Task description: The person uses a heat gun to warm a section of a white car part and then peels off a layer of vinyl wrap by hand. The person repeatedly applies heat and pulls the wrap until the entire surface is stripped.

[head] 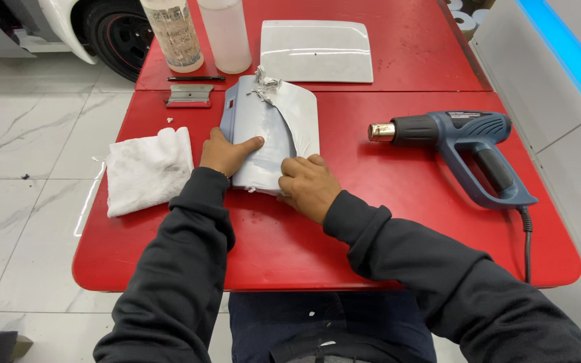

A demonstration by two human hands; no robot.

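Both hands work a film-wrapped panel near the counter's middle.
Left hand (pixel 225 153) presses flat, fingers released, steadying the pale panel (pixel 263 138); right hand (pixel 308 185) has fingers clenched on its near edge. Best kept low and even. Beyond: heat gun (pixel 462 151) right, cloth (pixel 148 169) left, bottles (pixel 200 33) far edge.

— What are the hands on?

— A small curved grey-blue panel (pixel 263 138) lying on the red table (pixel 398 222). The left hand (pixel 226 153) presses flat on its left side, thumb stretched across the surface. The right hand (pixel 307 185) is curled at the panel's near edge, fingers closed on the film there; crumpled film shreds (pixel 265 84) sit at its far end.

— And around it?

— A white cloth (pixel 148 169) just left of the left hand, a blue heat gun (pixel 462 144) well apart to the right. Farther back: a metal scraper (pixel 189 96), two plastic bottles (pixel 200 32) and a second white panel (pixel 316 51).
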